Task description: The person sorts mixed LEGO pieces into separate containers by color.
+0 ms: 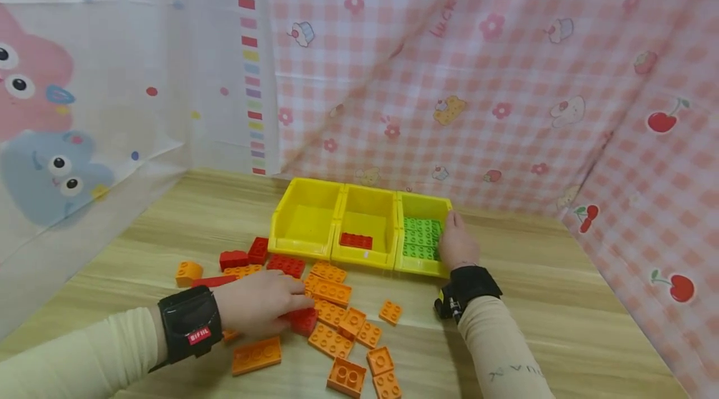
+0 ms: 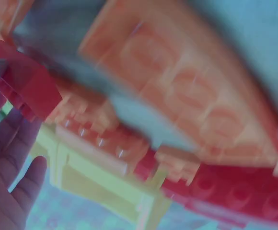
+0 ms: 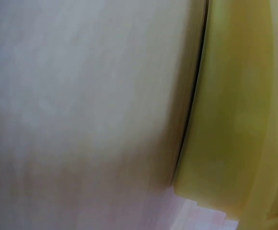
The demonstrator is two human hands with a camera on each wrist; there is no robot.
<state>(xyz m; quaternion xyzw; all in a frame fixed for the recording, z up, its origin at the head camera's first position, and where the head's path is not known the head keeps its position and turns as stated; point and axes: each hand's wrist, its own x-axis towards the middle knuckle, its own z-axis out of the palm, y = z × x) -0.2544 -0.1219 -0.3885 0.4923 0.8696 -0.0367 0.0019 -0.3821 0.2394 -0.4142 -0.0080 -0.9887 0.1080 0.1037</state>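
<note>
Both forearms in cream sleeves with black wrist straps reach forward: the left hand (image 1: 259, 310) lies palm down, fingers loosely curled, while the right hand (image 1: 457, 243) stretches farther ahead, fingers pointing away.

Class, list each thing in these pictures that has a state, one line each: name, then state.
Left bin: empty.
Middle bin: holds one red brick.
Right bin: holds green bricks.
Orange bricks: loose on the table.
Left hand: grips a red block.
Right hand: rests on the right bin.
</note>
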